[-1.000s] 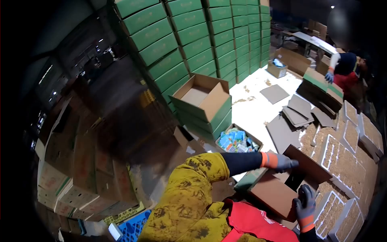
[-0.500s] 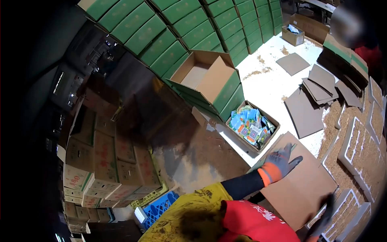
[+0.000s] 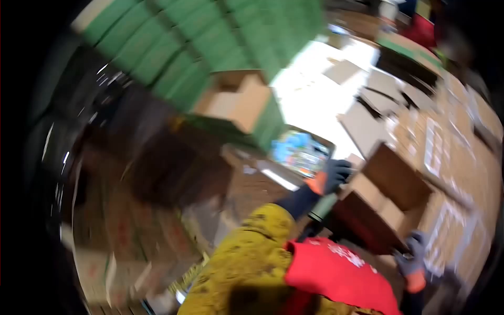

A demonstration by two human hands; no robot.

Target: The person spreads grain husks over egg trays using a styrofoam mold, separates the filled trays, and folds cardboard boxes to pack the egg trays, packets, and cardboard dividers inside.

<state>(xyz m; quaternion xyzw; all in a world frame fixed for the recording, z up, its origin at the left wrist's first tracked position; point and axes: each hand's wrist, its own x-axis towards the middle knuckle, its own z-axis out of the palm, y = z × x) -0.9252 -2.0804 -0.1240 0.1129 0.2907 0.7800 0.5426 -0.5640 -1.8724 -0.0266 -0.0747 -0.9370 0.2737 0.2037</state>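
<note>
An open cardboard box [image 3: 370, 226] stands on its side of the work surface in front of me, its brown inside facing up. My left hand [image 3: 336, 176], in a grey glove with an orange cuff, has its fingers curled at the box's far left flap. At the near right corner, my right hand [image 3: 413, 254] grips the box edge in a matching glove. Just beyond my left hand is a carton of blue and green printed packets [image 3: 299, 152]. Motion blur softens the fingers of both hands.
Green boxes [image 3: 184, 47] are stacked along the back, with an open carton [image 3: 236, 102] before them. Flat cardboard sheets [image 3: 362, 123] lie on the white table [image 3: 302, 97]. White-edged trays of brown crumbly material [image 3: 446, 157] fill the right. Another person [image 3: 420, 29] is at the far right.
The flat cardboard under my left hand now stands opened out as a box. My right hand has come into clearer view at its corner. The camera view has shifted.
</note>
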